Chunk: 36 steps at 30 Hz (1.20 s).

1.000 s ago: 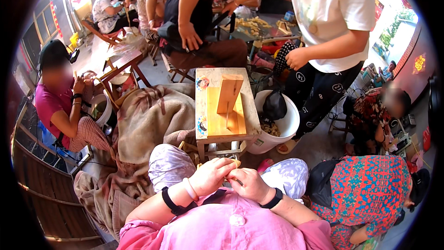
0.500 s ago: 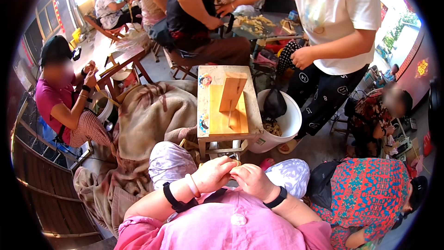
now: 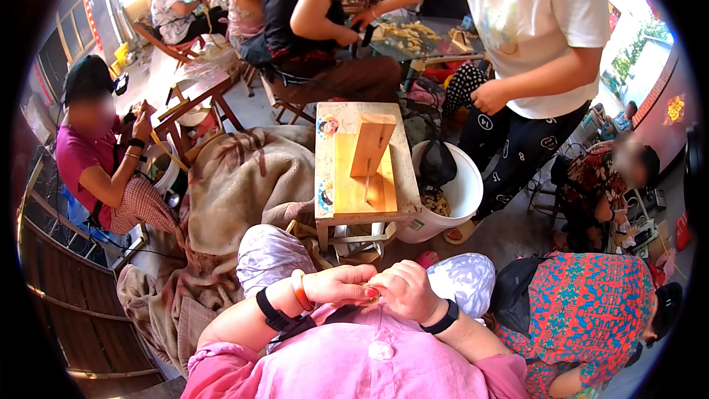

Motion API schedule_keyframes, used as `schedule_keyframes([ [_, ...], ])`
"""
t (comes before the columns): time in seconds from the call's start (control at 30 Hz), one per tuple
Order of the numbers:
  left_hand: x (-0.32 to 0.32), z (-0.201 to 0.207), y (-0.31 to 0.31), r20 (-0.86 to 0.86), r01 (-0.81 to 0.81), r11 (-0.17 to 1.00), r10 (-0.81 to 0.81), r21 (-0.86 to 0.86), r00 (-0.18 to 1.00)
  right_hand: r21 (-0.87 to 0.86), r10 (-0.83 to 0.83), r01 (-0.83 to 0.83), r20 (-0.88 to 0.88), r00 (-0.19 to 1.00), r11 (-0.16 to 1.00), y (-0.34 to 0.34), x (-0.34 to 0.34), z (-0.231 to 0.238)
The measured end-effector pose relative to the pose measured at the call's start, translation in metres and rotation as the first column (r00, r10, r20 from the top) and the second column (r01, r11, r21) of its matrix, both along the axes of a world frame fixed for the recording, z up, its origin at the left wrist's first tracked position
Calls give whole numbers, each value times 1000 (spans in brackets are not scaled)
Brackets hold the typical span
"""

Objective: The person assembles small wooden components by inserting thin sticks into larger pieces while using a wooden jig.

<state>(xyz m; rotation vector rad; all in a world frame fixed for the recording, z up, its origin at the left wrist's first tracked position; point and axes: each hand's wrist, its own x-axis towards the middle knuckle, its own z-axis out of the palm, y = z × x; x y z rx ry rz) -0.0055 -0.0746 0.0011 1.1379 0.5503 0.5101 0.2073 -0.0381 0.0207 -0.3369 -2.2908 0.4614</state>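
Observation:
Both of my hands meet in front of my chest, fingertips touching. My left hand (image 3: pixel 338 284) is closed, its thumb and fingers pinched together. Against it, my right hand (image 3: pixel 408 292) is closed with curled fingers. Between the fingertips a small yellowish strip (image 3: pixel 376 300) barely shows; the fingers hide most of it. Just beyond my hands and knees stands a small wooden bench (image 3: pixel 325 170). It carries a yellow wooden board (image 3: pixel 343 196) with an upright wooden block (image 3: pixel 371 149) and a thin metal pin (image 3: pixel 367 186) in front of the block.
Right of the bench is a white bucket (image 3: pixel 467 191) holding a black bag (image 3: pixel 438 164) and yellowish-brown pieces (image 3: pixel 437 203). A brown blanket (image 3: pixel 236 177) lies to the left. A person in a white shirt (image 3: pixel 546 44) stands beyond the bucket; several other people sit around.
My hands have dropped slightly toward my chest, and the left has turned so its thumb shows. The seated person in the dark vest has shifted, and the standing person's near hand has moved a little.

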Motion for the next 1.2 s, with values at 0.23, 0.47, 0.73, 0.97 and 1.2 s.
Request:
schedule_keyframes([
  [0.23,14,6,-5,-26,-264,842,312,470,950,-787,-106,-117,-225,969,606,-3,4,-19],
  [0.47,24,15,-3,-63,50,39,648,998,759,-927,-102,-365,-372,922,85,13,7,-10],
  [0.73,25,1,7,52,-187,89,769,978,637,-458,-166,193,100,981,868,-2,-9,7],
  [0.97,18,-7,12,79,-544,504,681,670,728,-167,-223,207,-85,971,964,8,-13,-4],
  [1.2,14,-15,7,350,-444,892,445,-89,824,-392,-175,128,-86,981,911,8,-6,2],
])
